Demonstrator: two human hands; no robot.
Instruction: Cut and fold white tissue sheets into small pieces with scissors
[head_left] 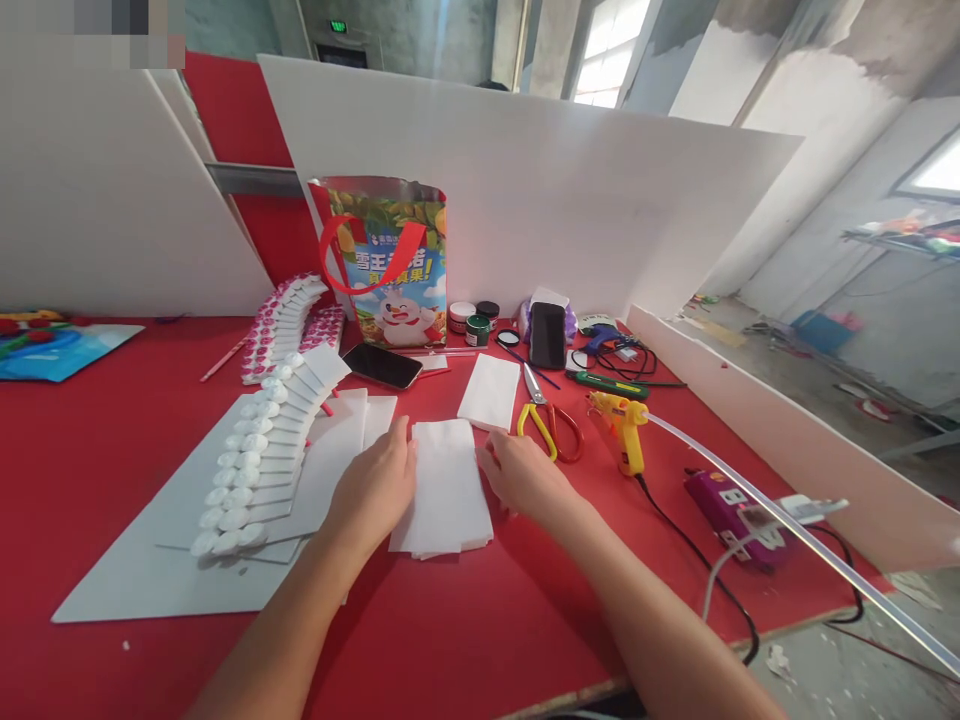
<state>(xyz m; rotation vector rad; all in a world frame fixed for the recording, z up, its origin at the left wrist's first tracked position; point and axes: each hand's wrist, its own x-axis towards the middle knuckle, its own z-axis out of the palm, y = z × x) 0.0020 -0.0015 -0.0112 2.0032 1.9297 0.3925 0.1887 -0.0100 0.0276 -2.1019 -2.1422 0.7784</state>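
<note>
Toward the front edge of the tabletop (pixel 465 650), a white stack (pixel 442 490) is lying between the extended left hand (pixel 377 475) and the curled right hand (pixel 529 470); I cannot tell if either is gripping. A printed bag (pixel 397 285) is standing by the back edge.

The sheets (pixel 444 485) look like thin paper, white, soft and matt, and the stack (pixel 489 392) behind shows the same dull finish. Red covering on the table (pixel 555 600) is smooth with a faint sheen; its bare edge (pixel 585 696) looks rough and woody. The scissors (pixel 534 384) have bright metal blades and smooth, plastic-looking handles. The glue gun (pixel 622 415) is yellow plastic, its glue stick (pixel 750 495) translucent and glossy. The bag (pixel 409 310) has a slick printed surface, the phone (pixel 382 366) a glassy black face. White board (pixel 555 190) stands matt and smooth; the wall (pixel 832 60) beyond is patchy, rough plaster.
</note>
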